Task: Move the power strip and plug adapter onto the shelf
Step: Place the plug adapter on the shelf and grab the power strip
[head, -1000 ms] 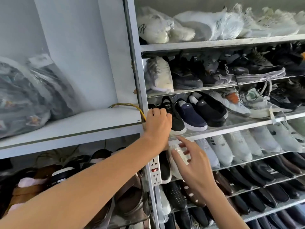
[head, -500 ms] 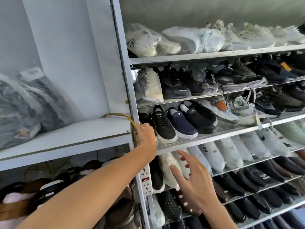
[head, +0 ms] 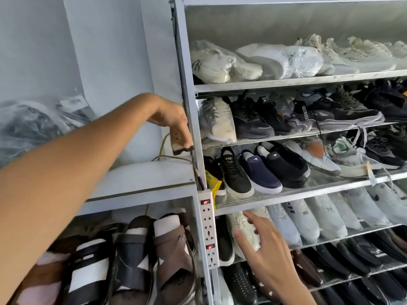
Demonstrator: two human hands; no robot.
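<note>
Lifted off the post, my left hand (head: 169, 116) now pinches the plug adapter (head: 178, 140) in its fingers above the shelf (head: 141, 179). Power strip (head: 208, 230) hangs on the post; my right hand (head: 267, 254) hovers beside it, fingers spread.

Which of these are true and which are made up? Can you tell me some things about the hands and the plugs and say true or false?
1. The left hand holds a small plug adapter above the white shelf. True.
2. The power strip lies flat on the white shelf. False: it hangs upright on the metal post, below the shelf.
3. The right hand is gripping the power strip. False: its fingers are spread open beside it, in front of a pale shoe.
4. Red switches show on the power strip. True.
</note>
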